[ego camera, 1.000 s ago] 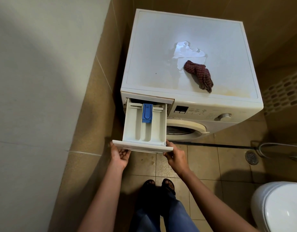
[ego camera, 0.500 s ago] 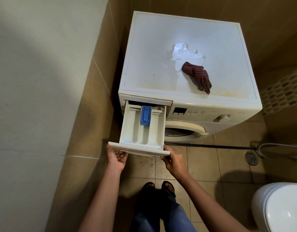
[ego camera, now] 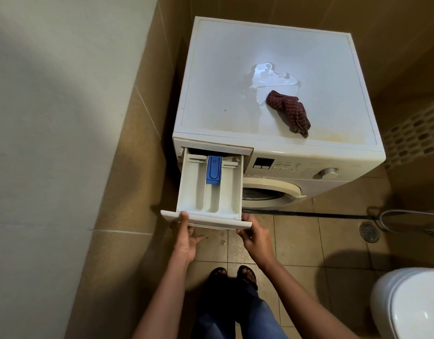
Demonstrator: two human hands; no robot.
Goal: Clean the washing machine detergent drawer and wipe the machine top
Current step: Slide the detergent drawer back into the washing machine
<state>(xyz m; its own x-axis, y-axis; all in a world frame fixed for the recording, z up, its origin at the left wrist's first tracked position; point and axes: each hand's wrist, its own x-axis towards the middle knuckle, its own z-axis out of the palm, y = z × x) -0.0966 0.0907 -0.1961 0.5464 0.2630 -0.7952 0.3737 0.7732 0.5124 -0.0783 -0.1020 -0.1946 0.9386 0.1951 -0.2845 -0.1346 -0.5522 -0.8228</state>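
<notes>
The white detergent drawer (ego camera: 211, 199) is pulled far out of the washing machine (ego camera: 235, 77), with a blue insert (ego camera: 214, 170) at its back. My left hand (ego camera: 186, 238) grips the drawer's front panel near its left end, thumb on top. My right hand (ego camera: 255, 238) grips the panel's right end from below. A dark red checked cloth (ego camera: 290, 113) lies crumpled on the machine top, beside a shiny wet patch (ego camera: 269, 79). Yellowish stains run along the top's front edge.
A tiled wall (ego camera: 64, 143) stands close on the left of the machine. A white toilet (ego camera: 406, 304) sits at the bottom right. A floor drain (ego camera: 369, 231) and a hose (ego camera: 406, 216) lie on the tiled floor to the right. My feet (ego camera: 233, 272) stand below the drawer.
The drawer has come further out of the machine. My left hand has shifted right along the front panel, its thumb now on top; my right hand stays at the right end.
</notes>
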